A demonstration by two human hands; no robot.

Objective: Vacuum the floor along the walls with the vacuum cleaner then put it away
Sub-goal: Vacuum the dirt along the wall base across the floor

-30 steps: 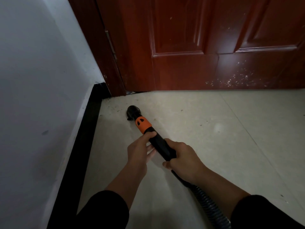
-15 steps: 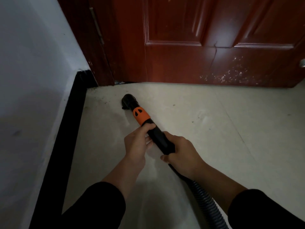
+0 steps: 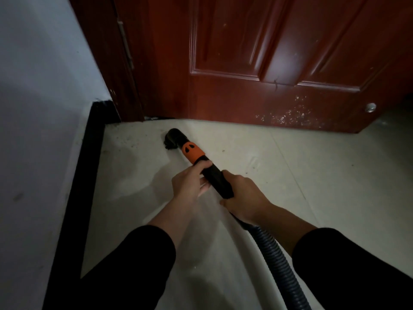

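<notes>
A black vacuum nozzle with an orange collar rests its brush tip on the pale tiled floor, close to the foot of the door. My left hand grips the black tube just behind the collar. Further back, my right hand holds the same tube where it joins the ribbed grey hose. The hose runs down out of the frame at the lower right. The vacuum's body is out of view.
A dark red wooden door with a round metal stopper closes off the far side. A white wall with a black skirting board runs along the left. Dust specks lie in the corner.
The nozzle and both hands have slid a little to the right along the foot of the door, away from the corner. The grip of each hand is unchanged.
</notes>
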